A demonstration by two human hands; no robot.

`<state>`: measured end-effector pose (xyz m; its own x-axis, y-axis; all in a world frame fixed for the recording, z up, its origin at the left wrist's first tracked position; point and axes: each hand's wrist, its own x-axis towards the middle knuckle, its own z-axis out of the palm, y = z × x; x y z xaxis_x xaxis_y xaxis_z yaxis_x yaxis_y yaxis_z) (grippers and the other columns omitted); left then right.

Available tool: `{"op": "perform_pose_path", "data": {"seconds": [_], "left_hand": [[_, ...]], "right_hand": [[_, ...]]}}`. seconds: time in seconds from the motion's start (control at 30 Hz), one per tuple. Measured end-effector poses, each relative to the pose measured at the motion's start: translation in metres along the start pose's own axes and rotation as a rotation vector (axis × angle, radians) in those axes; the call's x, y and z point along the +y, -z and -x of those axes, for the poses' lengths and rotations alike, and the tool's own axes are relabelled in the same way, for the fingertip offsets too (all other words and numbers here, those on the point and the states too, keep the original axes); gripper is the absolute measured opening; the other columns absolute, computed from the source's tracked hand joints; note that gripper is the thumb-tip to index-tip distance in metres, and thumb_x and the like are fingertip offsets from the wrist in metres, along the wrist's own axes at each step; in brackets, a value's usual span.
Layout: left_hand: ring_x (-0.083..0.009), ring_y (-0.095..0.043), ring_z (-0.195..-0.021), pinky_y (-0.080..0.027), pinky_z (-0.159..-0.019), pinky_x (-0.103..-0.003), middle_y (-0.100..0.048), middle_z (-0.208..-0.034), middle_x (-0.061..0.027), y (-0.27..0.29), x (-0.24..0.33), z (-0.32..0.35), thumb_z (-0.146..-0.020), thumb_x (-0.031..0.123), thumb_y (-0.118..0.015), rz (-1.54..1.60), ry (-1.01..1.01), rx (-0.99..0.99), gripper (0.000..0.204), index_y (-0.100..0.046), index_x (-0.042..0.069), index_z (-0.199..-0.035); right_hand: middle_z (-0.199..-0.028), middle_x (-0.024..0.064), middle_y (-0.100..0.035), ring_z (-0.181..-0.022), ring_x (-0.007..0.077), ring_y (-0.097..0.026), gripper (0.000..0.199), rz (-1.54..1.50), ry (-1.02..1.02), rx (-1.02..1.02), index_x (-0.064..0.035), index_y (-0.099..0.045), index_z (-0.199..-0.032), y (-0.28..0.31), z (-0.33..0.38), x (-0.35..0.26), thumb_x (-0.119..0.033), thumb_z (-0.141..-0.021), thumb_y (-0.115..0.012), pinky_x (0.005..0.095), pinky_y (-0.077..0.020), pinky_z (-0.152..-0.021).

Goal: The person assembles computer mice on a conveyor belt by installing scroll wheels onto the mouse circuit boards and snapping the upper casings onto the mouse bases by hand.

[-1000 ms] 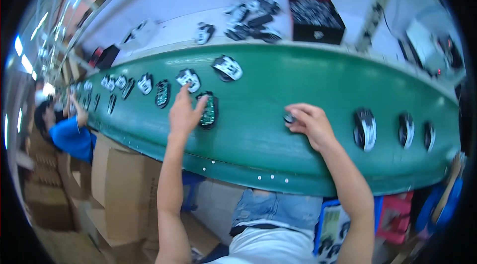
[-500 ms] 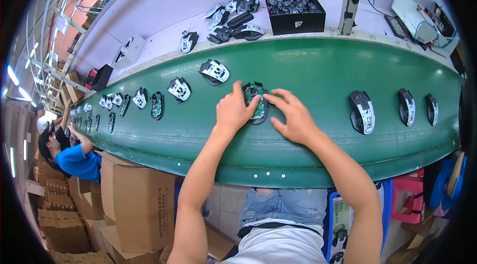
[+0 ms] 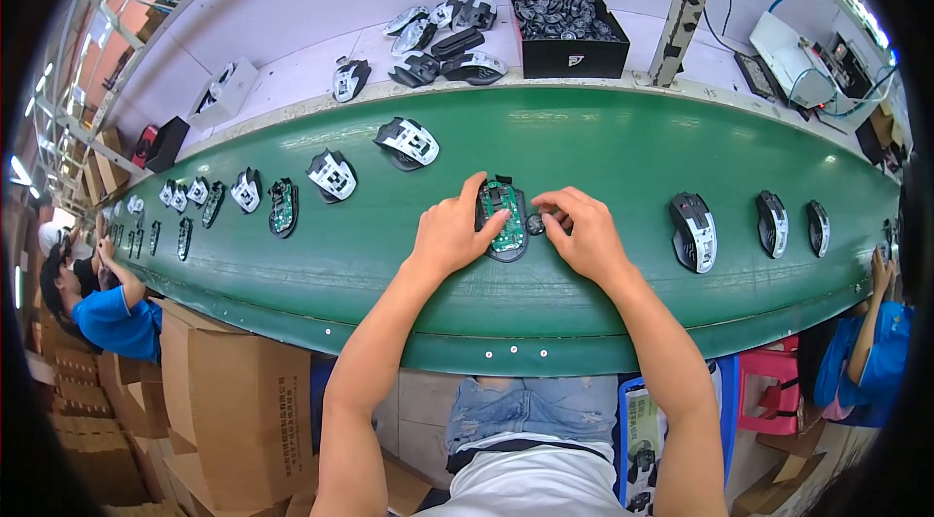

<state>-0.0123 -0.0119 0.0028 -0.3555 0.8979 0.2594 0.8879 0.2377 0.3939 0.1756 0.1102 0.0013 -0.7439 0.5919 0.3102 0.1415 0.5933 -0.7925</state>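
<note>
An open computer mouse base (image 3: 508,243) with a green circuit board lies on the green conveyor belt in front of me. My left hand (image 3: 446,233) grips it, index finger along its left edge and thumb over the board. Just right of the base, my right hand (image 3: 590,235) pinches a small dark round part (image 3: 535,224) between thumb and fingers. It is too small to tell its exact kind. Beyond my left hand sits a white-and-black mouse shell (image 3: 407,142).
Shells and circuit-board bases (image 3: 283,208) line the belt to the left. On the right stand three mice (image 3: 693,233). A black box (image 3: 572,58) of small dark parts and a pile of shells (image 3: 416,68) occupy the shelf. Co-workers sit at both sides, one in a blue shirt (image 3: 119,322).
My right hand has closed on the small dark round part beside the base. My left hand keeps hold of the base. The view has shifted slightly, and a right-side co-worker shows more.
</note>
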Motion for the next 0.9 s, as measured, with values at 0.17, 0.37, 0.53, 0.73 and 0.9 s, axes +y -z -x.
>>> {"op": "perform_pose_path", "data": {"seconds": [0.17,0.37,0.53,0.73,0.9], "left_hand": [[-0.0355,-0.067,-0.064,-0.053,-0.062,-0.046,-0.065,-0.065,-0.0124,0.014,-0.009,0.002,-0.087,0.038,-0.07,0.089,0.02,-0.089,0.061,-0.049,0.006,-0.136],[-0.0371,-0.068,-0.07,-0.054,-0.064,-0.047,-0.066,-0.072,-0.0155,0.013,-0.008,0.005,-0.086,0.037,-0.07,0.096,-0.019,-0.106,0.065,-0.047,0.005,-0.139],[-0.0373,-0.068,-0.071,-0.054,-0.065,-0.047,-0.067,-0.076,-0.0171,0.014,-0.003,0.005,-0.085,0.037,-0.071,0.109,-0.04,-0.128,0.069,-0.046,0.005,-0.14],[-0.0401,-0.068,-0.073,-0.054,-0.066,-0.048,-0.067,-0.076,-0.0201,0.012,0.008,0.012,-0.082,0.042,-0.073,0.158,-0.135,-0.209,0.075,-0.044,0.006,-0.142],[-0.0416,-0.068,-0.075,-0.055,-0.067,-0.048,-0.068,-0.08,-0.0225,0.023,0.014,0.007,-0.079,0.049,-0.075,0.114,0.006,-0.277,0.083,-0.044,0.006,-0.142]], "right_hand": [[-0.117,0.0129,-0.06,-0.092,0.0292,-0.065,0.029,0.063,0.086,-0.113,-0.0059,-0.065,-0.107,0.005,0.0,-0.016,-0.008,-0.078,-0.073,0.0386,-0.0538,-0.082],[-0.106,0.0124,-0.064,-0.093,0.0304,-0.065,0.031,0.196,0.13,-0.088,-0.0049,-0.066,-0.107,-0.006,-0.001,-0.008,-0.008,-0.077,-0.075,0.0376,-0.0542,-0.083],[-0.103,0.0103,-0.066,-0.084,0.0174,-0.067,0.027,-0.159,-0.021,-0.014,-0.0009,-0.07,-0.108,-0.002,-0.002,-0.01,-0.002,-0.081,-0.07,0.0279,-0.0572,-0.072],[-0.104,0.0095,-0.063,-0.086,0.0154,-0.066,0.029,-0.345,-0.083,-0.011,-0.0017,-0.071,-0.113,-0.007,-0.001,-0.012,0.0,-0.084,-0.067,0.0268,-0.0579,-0.077],[-0.103,0.0103,-0.063,-0.083,0.0152,-0.065,0.035,-0.215,-0.055,0.018,-0.0016,-0.069,-0.119,-0.009,-0.001,-0.014,-0.001,-0.084,-0.069,0.0276,-0.0572,-0.075]]}}
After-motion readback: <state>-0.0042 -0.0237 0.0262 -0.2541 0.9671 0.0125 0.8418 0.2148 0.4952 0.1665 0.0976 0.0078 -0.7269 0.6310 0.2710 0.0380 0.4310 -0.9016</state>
